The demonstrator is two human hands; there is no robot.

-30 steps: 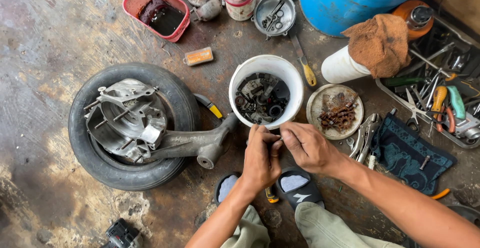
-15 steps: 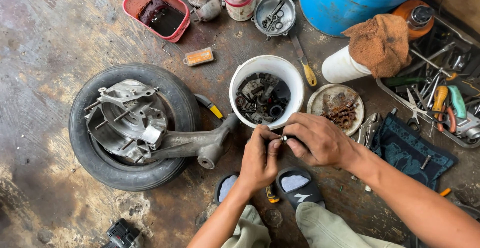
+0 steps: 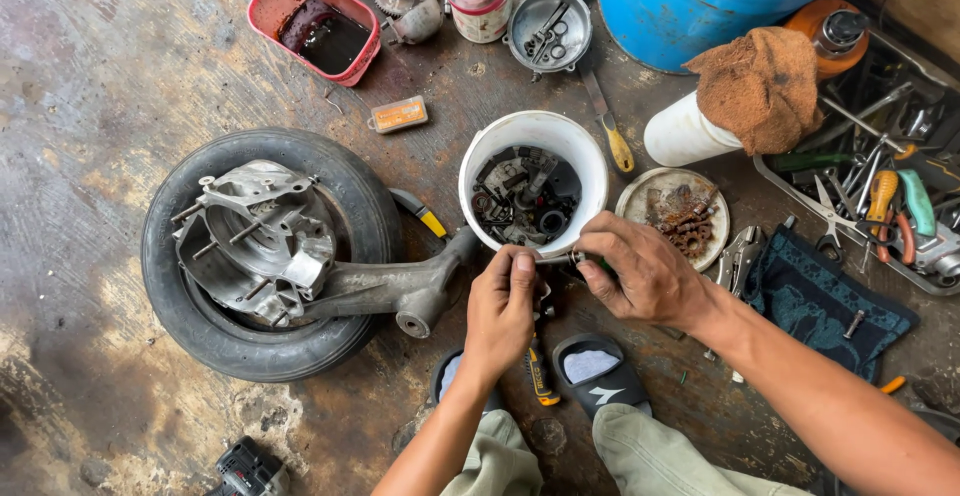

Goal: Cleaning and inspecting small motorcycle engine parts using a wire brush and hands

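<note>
Barely shifted since a moment ago, left hand [image 3: 503,308] and right hand [image 3: 645,274] both pinch a small metal part [image 3: 568,257] between fingertips, held right over the near rim of the white bucket [image 3: 533,194] of engine bits, mid-floor.

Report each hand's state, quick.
Left hand: closed, fingertips pinching one end of a small thin metal rod.
Right hand: closed, pinching the rod's other end, beside the white plastic bucket of parts.
</note>
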